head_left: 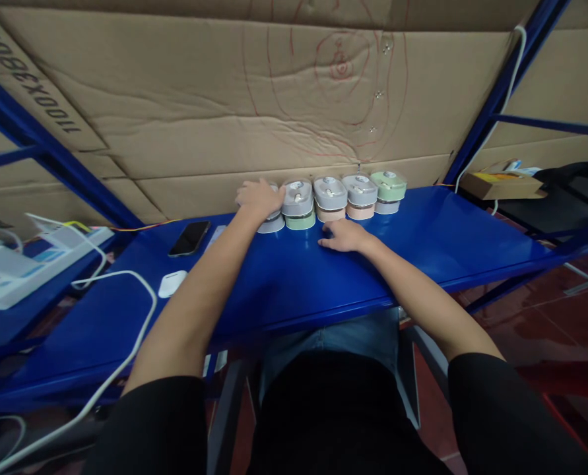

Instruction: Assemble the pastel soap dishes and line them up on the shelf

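Several small two-tone lidded boxes stand in a row along the back of the blue table (284, 284). My left hand (260, 196) is wrapped over the lid of the leftmost grey box (270, 225), hiding most of it. Beside it stands a grey box with a green base (299, 221). Two grey-lidded boxes with peach bases follow, a middle one (330, 194) and another (359, 191). At the right end is a green-lidded box (389, 187) with a grey base. My right hand (346, 236) rests in front of the middle box, fingers apart, holding nothing.
A phone (189, 238) and a white earbud case (172, 284) lie left of my left forearm. A white cable (148, 316) crosses the table's left side. Cardboard (185, 99) forms the back wall between blue posts. An open carton (502, 183) sits at right.
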Demonstrator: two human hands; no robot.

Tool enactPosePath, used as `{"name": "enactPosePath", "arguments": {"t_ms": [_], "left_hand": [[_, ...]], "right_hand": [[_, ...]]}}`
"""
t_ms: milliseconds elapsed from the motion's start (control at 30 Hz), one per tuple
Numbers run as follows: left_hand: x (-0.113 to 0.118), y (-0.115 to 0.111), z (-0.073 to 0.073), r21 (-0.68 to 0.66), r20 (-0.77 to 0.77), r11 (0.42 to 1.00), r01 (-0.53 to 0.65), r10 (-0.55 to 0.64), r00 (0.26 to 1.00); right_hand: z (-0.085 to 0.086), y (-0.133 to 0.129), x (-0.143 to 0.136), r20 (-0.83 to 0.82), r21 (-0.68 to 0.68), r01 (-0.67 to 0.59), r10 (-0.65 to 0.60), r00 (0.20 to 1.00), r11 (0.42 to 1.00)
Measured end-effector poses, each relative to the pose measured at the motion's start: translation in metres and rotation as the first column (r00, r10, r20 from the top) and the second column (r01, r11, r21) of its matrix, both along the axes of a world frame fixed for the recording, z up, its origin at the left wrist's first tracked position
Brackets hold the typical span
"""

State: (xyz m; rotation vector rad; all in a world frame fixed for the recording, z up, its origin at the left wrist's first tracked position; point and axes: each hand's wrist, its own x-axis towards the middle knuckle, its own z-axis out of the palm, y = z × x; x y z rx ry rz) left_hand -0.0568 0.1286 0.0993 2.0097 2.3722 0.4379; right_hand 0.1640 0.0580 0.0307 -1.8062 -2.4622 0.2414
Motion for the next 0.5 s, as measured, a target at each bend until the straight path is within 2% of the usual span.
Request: {"name": "enactPosePath", "arguments": {"t_ms": [300, 500], "left_hand": [[0.0053, 0.0029, -0.0077, 0.01, 0.048, 0.999, -0.05, 0.05, 0.998], [-0.0031, 0.0008, -0.0109, -0.007, 0.034, 0.999, -0.054, 0.054, 0.998]], "right_hand": [[-0.0001, 0.0003, 0.0006, -0.006, -0.009, 0.007, -0.007, 1.0, 1.0], [0.0001, 0.0009, 0.0004, -0.002, -0.011, 0.003, -0.003, 1.0, 1.0]]}}
